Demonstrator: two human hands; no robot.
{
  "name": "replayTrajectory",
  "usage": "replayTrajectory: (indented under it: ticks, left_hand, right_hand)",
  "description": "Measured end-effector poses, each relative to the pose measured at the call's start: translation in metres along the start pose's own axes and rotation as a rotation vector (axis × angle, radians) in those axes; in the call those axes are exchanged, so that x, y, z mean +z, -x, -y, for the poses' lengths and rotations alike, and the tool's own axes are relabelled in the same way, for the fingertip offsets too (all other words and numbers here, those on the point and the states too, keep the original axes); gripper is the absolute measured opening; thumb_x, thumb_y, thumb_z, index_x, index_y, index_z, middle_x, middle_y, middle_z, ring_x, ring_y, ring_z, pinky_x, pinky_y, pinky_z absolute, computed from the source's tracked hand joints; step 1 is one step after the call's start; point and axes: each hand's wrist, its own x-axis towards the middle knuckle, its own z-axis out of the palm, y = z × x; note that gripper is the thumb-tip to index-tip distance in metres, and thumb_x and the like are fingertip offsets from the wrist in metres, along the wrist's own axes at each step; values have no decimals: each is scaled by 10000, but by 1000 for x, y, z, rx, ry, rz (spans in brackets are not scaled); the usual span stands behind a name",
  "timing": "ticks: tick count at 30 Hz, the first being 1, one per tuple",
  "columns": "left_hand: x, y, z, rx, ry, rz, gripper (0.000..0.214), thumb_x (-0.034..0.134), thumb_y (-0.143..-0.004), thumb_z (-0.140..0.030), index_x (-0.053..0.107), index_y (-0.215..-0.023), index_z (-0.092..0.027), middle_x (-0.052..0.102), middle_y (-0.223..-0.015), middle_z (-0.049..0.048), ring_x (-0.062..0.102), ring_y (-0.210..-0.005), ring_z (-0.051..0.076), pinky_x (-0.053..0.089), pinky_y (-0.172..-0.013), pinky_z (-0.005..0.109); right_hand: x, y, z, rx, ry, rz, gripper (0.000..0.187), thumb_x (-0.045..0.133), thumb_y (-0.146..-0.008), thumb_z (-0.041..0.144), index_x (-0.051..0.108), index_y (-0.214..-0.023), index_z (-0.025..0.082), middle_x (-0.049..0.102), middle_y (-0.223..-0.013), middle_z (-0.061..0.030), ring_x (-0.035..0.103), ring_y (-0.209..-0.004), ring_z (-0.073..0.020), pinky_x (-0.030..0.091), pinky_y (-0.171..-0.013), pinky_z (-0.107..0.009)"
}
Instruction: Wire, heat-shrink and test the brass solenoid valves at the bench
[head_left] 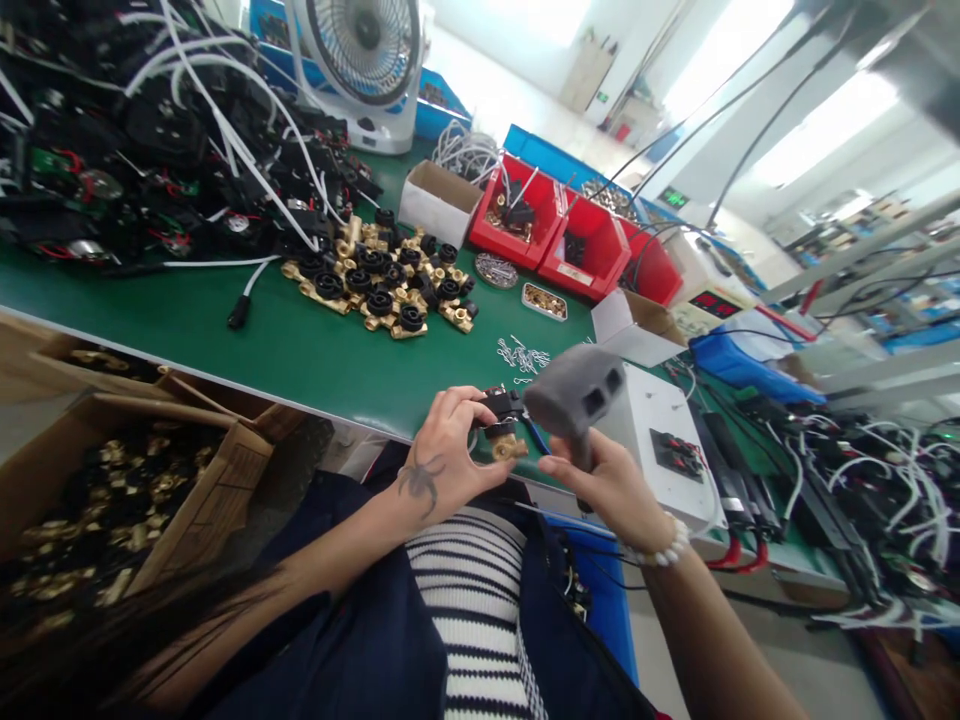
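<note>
My left hand [450,450] is closed around a brass fitting [506,447] with a black plastic part [501,403] on its far side, at the front edge of the green table. Raised just to the right of the fitting is a grey mallet [574,390], its head slightly blurred. My right hand [611,480] grips its handle, which my fingers partly hide. A blue-handled tool [535,434] lies between the two hands, mostly covered. Beyond them a small pile of metal clips [523,356] rests on the table.
Several brass fittings with black caps [390,275] are heaped on the green table [150,315]. Black assemblies with white cables [112,180] fill the left. Red bins [585,250], a white box [439,205] and a fan [367,60] stand behind. A cardboard box [202,500] sits below left.
</note>
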Motion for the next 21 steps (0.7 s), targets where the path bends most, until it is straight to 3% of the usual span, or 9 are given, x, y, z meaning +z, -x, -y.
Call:
replayTrajectory:
  ticks: [5,11,15,18,21]
  left_hand:
    - [-5,-2,-3,-37,24,51,333,756,-674,-204,576,-954,-195,577,-1101,86,552,-1080,259,508,-943,450]
    - [-7,-4,-3,-61,69,53,286,766,-676,-195,598,-907,-176,583,-1090,104,556,-1095,275,509,-933,471]
    - [-6,-3,-1,-94,101,35,300,788,-671,-209,575,-882,-199,576,-1113,90,564,-1111,271,518,-928,477]
    - [-5,-2,0,-88,115,26,340,806,-653,-196,565,-893,-201,569,-1139,91,562,-1117,272,528,-916,482]
    - [-5,-2,1,-41,103,14,356,810,-641,-169,559,-892,-192,573,-1124,100,558,-1114,274,524,-917,489]
  right_hand:
    - [9,-25,-15,-79,-55,179,416,697,-774,581,623,-904,192,580,-755,7,512,-675,-158,448,-622,-272]
    - [10,-29,-16,-95,-54,173,461,691,-757,640,552,-757,200,453,-652,48,407,-590,-122,390,-555,-249]
    - [4,-18,-4,-53,-48,83,430,635,-819,623,599,-847,195,466,-630,44,422,-552,-123,378,-522,-253]
    - [-7,-1,3,-72,-89,-119,366,501,-945,551,606,-928,200,515,-664,27,454,-535,-115,383,-517,-251]
    - [-13,17,4,-126,-79,-298,303,484,-970,518,534,-906,226,523,-670,32,458,-528,-112,383,-503,-239]
